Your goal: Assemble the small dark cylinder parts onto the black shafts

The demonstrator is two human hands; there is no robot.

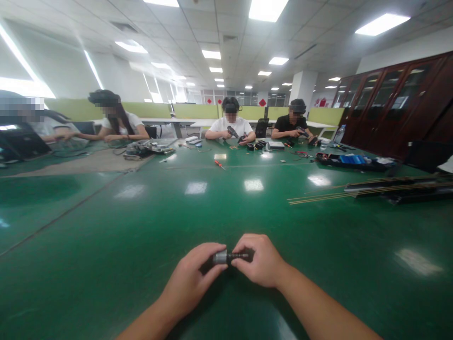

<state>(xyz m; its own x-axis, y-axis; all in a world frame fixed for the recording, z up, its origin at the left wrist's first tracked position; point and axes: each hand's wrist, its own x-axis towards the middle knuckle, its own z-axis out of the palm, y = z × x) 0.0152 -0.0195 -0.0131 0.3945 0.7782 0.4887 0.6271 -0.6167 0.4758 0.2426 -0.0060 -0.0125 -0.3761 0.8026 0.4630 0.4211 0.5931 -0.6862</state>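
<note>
Two bare hands met at one small assembly, thumb and fingertips of each drawn together with only the part between them. The left hand (187, 276) gripped a grey cylinder (220, 257) by its sides; the right hand (265, 262) pinched a slim dark shaft (242, 255) beside the cylinder's end. How hard either pressed could not be told, nor whether the two parts were firmly joined.

The assembly lay roughly level over the near part of the green table (226, 212). The likeliest trouble was a slip: that round side, smooth to look at, could turn between the fingers under a twist. A sideways push might tilt the shaft, since its pinch looked short. Anything dropped could roll on the glossy surface.

Farther out, a red screwdriver (219, 164) lay well apart. Brass-coloured rods (314, 197) jutted in from the right, where a wide reach could catch their ends.
</note>
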